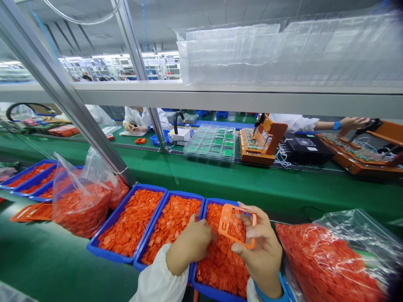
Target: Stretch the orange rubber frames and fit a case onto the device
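My right hand (264,247) grips an orange plastic frame (224,220) with a large rectangular opening, held up above the right-hand blue tray (217,292). My left hand (193,241) is curled downward just left of the frame, over the border of the middle and right trays. Its fingertips are hidden, so what they pinch, if anything, cannot be made out. Small orange plastic pieces (220,266) fill the right tray. The same kind of piece fills the middle blue tray (138,263) and the left blue tray (105,252).
Bags of orange pieces stand right (327,260) and left (82,205). Orange frames (33,212) lie far left. A metal post (67,88) slants down behind the trays; a shelf beam (220,98) crosses above. Orange fixtures (258,147) and co-workers are across the bench.
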Tool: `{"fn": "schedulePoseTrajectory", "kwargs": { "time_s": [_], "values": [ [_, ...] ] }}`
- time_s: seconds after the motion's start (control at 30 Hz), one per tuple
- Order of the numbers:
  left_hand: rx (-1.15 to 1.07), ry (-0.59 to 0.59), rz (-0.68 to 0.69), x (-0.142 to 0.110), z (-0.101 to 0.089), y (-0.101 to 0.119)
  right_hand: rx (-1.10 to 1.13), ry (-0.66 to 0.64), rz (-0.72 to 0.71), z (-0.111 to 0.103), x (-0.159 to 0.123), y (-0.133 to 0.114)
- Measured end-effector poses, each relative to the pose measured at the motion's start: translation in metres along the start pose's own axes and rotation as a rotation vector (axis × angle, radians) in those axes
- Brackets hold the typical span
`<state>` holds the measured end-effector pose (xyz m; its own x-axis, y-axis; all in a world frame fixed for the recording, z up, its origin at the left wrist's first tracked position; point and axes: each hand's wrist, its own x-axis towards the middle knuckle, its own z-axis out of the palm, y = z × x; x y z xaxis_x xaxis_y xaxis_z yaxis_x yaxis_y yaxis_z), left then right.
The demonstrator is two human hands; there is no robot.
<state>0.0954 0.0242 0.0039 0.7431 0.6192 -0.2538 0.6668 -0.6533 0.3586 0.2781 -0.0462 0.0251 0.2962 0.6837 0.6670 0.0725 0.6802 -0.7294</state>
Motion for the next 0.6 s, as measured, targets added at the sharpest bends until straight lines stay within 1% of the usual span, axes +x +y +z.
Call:
{"fn": "schedulePoseTrajectory", "kwargs": {
  "time_s": [0.1, 0.4, 0.5, 0.6],
  "values": [
    [0.019, -0.035, -0.016, 0.004, 0.006, 0.003, 0.025, 0.002, 0.001, 0.002, 0.001, -0.001],
    [0.051, 0.001, -0.086, 0.007, 0.008, 0.018, 0.046, -0.005, 0.03, 0.003, -0.002, 0.0],
    [0.055, -0.001, -0.094, 0.006, 0.009, 0.018, 0.049, -0.012, 0.024, 0.003, -0.002, -0.001],
    [0.063, 0.004, -0.066, 0.002, 0.007, 0.016, 0.055, -0.007, 0.018, 0.004, -0.001, -0.002]
  ]
}}
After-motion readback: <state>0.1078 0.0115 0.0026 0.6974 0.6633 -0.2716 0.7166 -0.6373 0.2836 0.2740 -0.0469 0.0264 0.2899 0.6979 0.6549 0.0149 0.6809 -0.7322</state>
